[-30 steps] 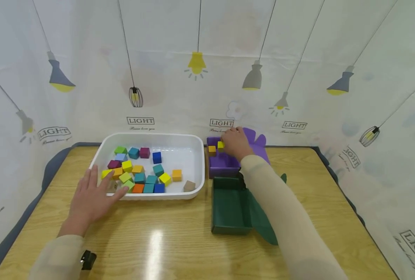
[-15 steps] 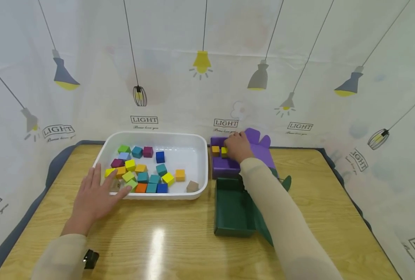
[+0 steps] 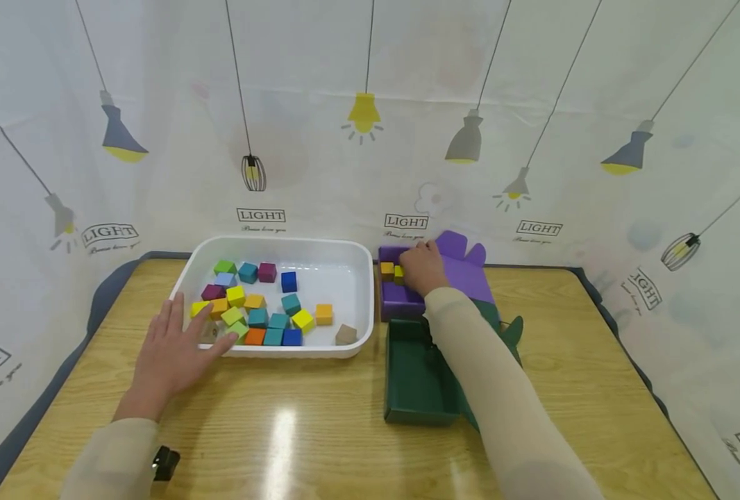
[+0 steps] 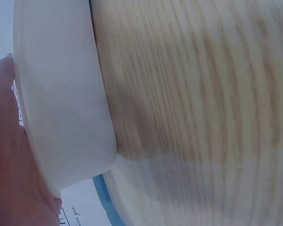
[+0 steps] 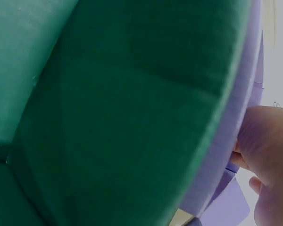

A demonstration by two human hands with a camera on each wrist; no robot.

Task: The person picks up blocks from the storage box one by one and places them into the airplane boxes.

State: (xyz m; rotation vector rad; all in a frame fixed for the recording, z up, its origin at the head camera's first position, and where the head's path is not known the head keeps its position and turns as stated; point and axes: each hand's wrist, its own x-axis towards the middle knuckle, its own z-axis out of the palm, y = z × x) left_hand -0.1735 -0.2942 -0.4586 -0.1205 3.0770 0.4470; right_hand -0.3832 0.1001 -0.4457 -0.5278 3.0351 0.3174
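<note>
My right hand (image 3: 423,268) reaches down into the open purple box (image 3: 401,309) at the back. It holds a yellow cube (image 3: 398,275) beside an orange cube (image 3: 387,271), and the fingertips are mostly hidden behind the hand in the head view. In the right wrist view only part of that hand (image 5: 271,157) shows past the green box wall. My left hand (image 3: 173,351) rests with spread fingers over the near left corner of the white tray (image 3: 345,253). Several coloured cubes lie in this tray, among them a dark blue cube (image 3: 289,281) and a tan block (image 3: 346,335).
In front of the purple box stands an open dark green box (image 3: 420,406), its lid folded out to the right under my forearm. A small black clip-like object (image 3: 166,463) is by my left sleeve. Behind the wooden table (image 3: 320,430) hangs a lamp-printed curtain (image 3: 307,125).
My right hand has lowered the yellow cube deeper into the purple box, next to the orange one. The left hand stays on the tray. The head view has shifted slightly.
</note>
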